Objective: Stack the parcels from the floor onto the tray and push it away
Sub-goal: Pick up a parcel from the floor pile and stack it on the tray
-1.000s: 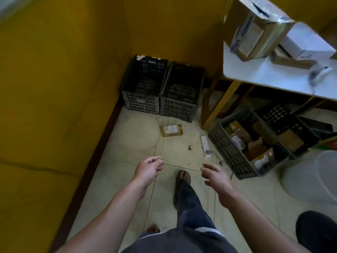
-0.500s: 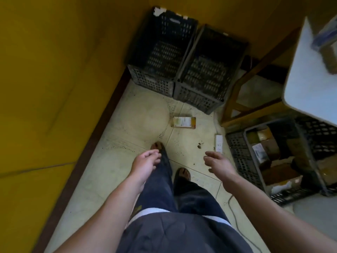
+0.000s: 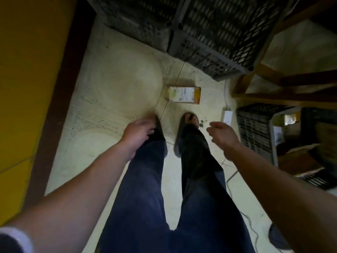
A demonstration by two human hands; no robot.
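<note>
A small brown parcel (image 3: 184,94) with a white label lies flat on the pale floor, just ahead of my feet. My left hand (image 3: 139,130) hangs above my left foot with loosely curled fingers and holds nothing. My right hand (image 3: 222,133) hovers to the right of my right foot, fingers relaxed and empty. Both hands are short of the parcel and apart from it. A grey crate (image 3: 255,132) at the right holds several cardboard parcels (image 3: 299,159).
Two dark plastic crates (image 3: 206,39) stand side by side against the far wall. A yellow wall with a dark skirting (image 3: 60,99) runs along the left. Wooden table legs (image 3: 269,88) stand at the right. A white power strip (image 3: 228,116) and its cable lie on the floor.
I have stepped forward and tilted my head down; the parcel and crates are now closer. Both hands stay empty in front of me.
</note>
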